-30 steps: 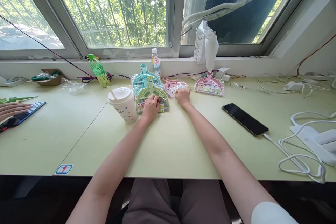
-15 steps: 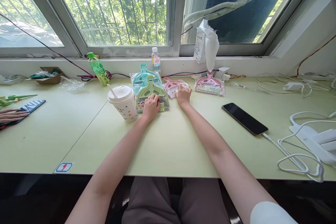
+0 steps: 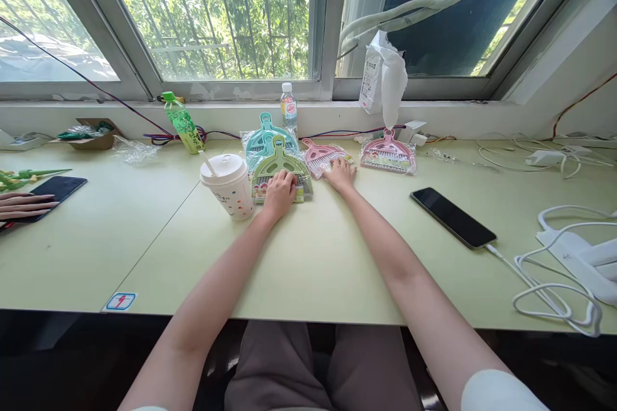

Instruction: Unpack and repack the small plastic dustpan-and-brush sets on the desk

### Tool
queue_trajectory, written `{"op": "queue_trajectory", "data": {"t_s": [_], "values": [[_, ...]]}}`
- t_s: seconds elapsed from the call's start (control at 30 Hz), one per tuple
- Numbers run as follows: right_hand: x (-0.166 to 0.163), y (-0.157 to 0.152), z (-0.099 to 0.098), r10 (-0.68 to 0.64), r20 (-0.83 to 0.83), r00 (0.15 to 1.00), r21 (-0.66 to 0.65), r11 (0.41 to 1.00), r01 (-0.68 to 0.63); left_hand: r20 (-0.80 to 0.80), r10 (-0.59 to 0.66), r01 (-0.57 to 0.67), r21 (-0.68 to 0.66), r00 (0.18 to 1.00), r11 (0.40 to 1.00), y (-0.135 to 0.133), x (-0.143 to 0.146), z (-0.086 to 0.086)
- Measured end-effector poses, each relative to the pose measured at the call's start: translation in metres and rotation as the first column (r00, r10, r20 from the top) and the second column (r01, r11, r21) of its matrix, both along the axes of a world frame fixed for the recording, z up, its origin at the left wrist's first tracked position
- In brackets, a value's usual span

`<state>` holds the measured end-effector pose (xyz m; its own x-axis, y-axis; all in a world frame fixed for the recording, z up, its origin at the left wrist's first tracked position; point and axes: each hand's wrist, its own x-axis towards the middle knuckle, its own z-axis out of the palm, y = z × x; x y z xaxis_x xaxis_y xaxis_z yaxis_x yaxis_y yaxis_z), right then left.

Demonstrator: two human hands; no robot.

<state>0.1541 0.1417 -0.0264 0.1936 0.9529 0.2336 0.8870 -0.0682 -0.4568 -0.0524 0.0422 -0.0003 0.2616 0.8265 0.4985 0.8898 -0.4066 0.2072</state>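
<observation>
My left hand [image 3: 280, 192] lies over the front of a green dustpan and brush set [image 3: 278, 153] in clear wrap, its fingers close together and bent onto the packet. Behind that packet is a teal dustpan set [image 3: 265, 135], partly covered. My right hand [image 3: 341, 174] rests with fingers apart at the near right edge of a tilted pink dustpan set [image 3: 321, 155]. A second pink dustpan set [image 3: 388, 154] stands further right, apart from my hand. Just left of my left hand is a white paper cup [image 3: 230, 191] with a lid and straw.
A green-capped bottle [image 3: 184, 125] and a small clear bottle [image 3: 288, 109] stand at the back. A black phone [image 3: 453, 218] on a white cable lies right, near a white power strip [image 3: 578, 257]. Another person's hand [image 3: 24, 207] rests on a dark phone [image 3: 65, 188] at far left.
My right hand's fingers have spread from a bunched pose at the tilted pink set. My left hand stays on the green set. The other person's phone screen has gone dark.
</observation>
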Motion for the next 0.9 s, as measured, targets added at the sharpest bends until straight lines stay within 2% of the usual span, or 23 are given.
{"op": "queue_trajectory", "data": {"t_s": [0.23, 0.43, 0.53, 0.63, 0.77, 0.83, 0.9], "values": [[-0.001, -0.003, 0.004, 0.039, 0.001, 0.999, -0.117, 0.992, -0.038, -0.005, -0.001, 0.001, 0.001, 1.0, 1.0, 0.0, 0.0, 0.0], [-0.004, 0.0, 0.012, 0.095, 0.074, 0.993, -0.253, 0.965, -0.073, -0.008, -0.013, 0.013, 0.005, 1.0, 1.0, -0.001, 0.001, -0.001], [-0.011, 0.007, 0.013, 0.067, 0.085, 0.994, -0.241, 0.969, -0.045, -0.026, -0.003, 0.003, 0.004, 1.0, 1.0, -0.003, 0.0, 0.0], [-0.016, 0.009, 0.014, 0.048, 0.056, 0.997, -0.141, 0.989, -0.04, -0.025, -0.024, 0.024, 0.004, 0.999, 1.0, -0.005, -0.002, 0.002], [-0.016, -0.008, 0.02, 0.002, -0.022, 1.0, 0.118, 0.993, 0.001, -0.005, -0.046, 0.046, 0.028, 0.999, 0.999, -0.004, -0.004, 0.004], [-0.019, -0.028, 0.023, 0.005, -0.055, 0.998, 0.289, 0.957, 0.011, 0.004, -0.06, 0.06, 0.065, 0.998, 0.996, -0.005, -0.004, 0.006], [-0.025, -0.055, 0.027, 0.125, -0.124, 0.984, 0.433, 0.899, -0.059, 0.02, -0.081, 0.078, 0.123, 0.997, 0.989, -0.008, -0.004, 0.008]]}}
